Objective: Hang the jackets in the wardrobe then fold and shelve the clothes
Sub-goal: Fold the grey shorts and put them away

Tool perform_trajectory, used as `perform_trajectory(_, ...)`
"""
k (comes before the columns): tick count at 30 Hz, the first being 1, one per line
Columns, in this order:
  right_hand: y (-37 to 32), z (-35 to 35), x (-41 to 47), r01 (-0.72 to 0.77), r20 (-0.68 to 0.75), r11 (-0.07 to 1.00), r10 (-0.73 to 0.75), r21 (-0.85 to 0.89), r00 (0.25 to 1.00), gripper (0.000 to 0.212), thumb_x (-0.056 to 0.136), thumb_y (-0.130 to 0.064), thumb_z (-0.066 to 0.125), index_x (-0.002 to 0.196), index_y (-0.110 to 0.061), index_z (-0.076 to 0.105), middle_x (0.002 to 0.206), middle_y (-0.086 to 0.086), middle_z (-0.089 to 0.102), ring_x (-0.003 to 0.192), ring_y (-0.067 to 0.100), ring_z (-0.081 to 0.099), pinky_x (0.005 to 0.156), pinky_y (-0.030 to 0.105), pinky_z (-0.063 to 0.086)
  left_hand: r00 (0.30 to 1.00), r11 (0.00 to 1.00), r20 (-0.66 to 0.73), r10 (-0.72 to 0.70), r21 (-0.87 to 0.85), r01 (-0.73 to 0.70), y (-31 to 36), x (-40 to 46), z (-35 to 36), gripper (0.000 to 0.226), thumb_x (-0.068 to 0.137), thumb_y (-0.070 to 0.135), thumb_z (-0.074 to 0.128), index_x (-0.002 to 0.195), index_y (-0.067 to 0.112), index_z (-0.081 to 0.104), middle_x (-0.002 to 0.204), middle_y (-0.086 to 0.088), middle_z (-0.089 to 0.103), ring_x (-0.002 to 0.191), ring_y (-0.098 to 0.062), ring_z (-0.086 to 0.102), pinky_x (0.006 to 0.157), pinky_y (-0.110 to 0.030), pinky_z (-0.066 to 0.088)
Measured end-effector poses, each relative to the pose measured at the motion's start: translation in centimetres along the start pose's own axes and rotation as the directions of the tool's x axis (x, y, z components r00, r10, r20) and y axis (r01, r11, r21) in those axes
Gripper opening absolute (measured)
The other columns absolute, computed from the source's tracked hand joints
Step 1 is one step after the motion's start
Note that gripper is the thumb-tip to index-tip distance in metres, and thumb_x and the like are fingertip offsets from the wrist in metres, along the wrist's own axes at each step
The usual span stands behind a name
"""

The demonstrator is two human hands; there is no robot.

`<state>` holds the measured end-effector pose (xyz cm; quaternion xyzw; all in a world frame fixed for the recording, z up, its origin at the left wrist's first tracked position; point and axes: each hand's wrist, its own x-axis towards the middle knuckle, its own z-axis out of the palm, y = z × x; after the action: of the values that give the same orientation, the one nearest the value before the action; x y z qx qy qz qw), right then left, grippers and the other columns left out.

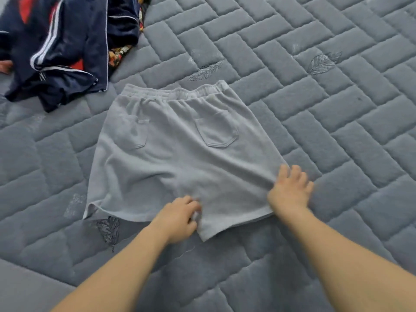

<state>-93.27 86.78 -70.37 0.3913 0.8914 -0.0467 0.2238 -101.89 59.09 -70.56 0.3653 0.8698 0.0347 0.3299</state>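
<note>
A pair of light grey shorts (171, 152) lies spread flat on the quilted grey mattress (326, 109), back pockets up, waistband away from me. My left hand (180, 218) pinches the fabric at the crotch, near the lower hem. My right hand (289, 191) rests with fingers spread on the right leg's outer edge, pressing it down. A heap of dark navy clothes with white stripes and red patches (63, 48) sits at the upper left.
A patterned orange and black garment (119, 55) pokes out from under the navy heap. Part of another person's hand or foot (5, 66) shows at the far left edge. The mattress stretches away to the right and back.
</note>
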Motion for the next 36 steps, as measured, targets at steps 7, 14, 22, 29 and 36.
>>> perform_trajectory(7,-15.0,3.2,-10.5,0.728,-0.092,0.680,-0.722,0.089,0.685,0.029,0.082,-0.031,0.057,0.107,-0.016,0.059,0.110,0.006,0.055,0.099,0.030,0.055,0.083,0.040,0.043,0.468,0.499,-0.231,-0.853,-0.624,0.601,-10.2,-3.7,-2.0,0.067,0.085,0.028,0.064,0.145,0.015,0.036,0.149,-0.015,0.029,0.132,-0.038,0.029,0.110,-0.046,0.027)
perform_trajectory(14,-22.6,6.1,-12.8,0.749,0.061,0.654,-0.747,-0.111,0.662,0.030,0.081,-0.013,0.054,0.110,-0.015,0.044,0.112,0.009,0.047,0.100,0.031,0.047,0.084,0.039,0.033,0.473,-0.004,0.256,-0.843,-0.883,0.470,-19.8,-6.0,-0.7,0.045,0.076,0.031,0.077,0.103,-0.004,0.064,0.110,-0.025,0.066,0.096,-0.034,0.067,0.090,-0.048,0.055)
perform_trajectory(22,-26.3,1.9,-13.2,0.747,0.620,0.664,-0.595,0.022,0.511,0.027,0.090,-0.020,0.047,0.112,-0.012,0.062,0.116,0.013,0.063,0.103,0.033,0.060,0.078,0.035,0.046,0.514,-0.259,0.320,-0.796,-0.947,0.189,-22.7,-10.5,-1.2,0.015,0.087,0.016,0.070,0.093,0.010,0.058,0.063,-0.005,0.060,0.043,-0.015,0.052,0.038,-0.021,0.035)
perform_trajectory(29,-27.1,3.9,-16.5,0.745,0.509,0.658,-0.606,-0.110,0.611,0.044,0.093,-0.043,0.051,0.125,-0.014,0.044,0.127,0.011,0.049,0.116,0.033,0.049,0.091,0.044,0.041,0.617,0.182,0.333,-0.713,-0.762,0.622,-25.9,-12.8,1.3,0.058,0.080,0.058,0.072,0.105,0.009,0.054,0.108,-0.007,0.062,0.100,-0.026,0.060,0.091,-0.042,0.050)
perform_trajectory(36,-32.1,8.2,-18.7,0.758,0.247,0.648,-0.724,-0.074,0.644,0.032,0.089,-0.019,0.057,0.116,-0.011,0.041,0.115,0.015,0.054,0.100,0.033,0.057,0.072,0.038,0.040,0.695,0.225,0.142,-0.705,-0.884,0.409,-26.1,-4.7,-2.8,0.044,0.084,0.047,0.071,0.106,0.011,0.059,0.098,-0.006,0.063,0.083,-0.021,0.061,0.068,-0.034,0.050)
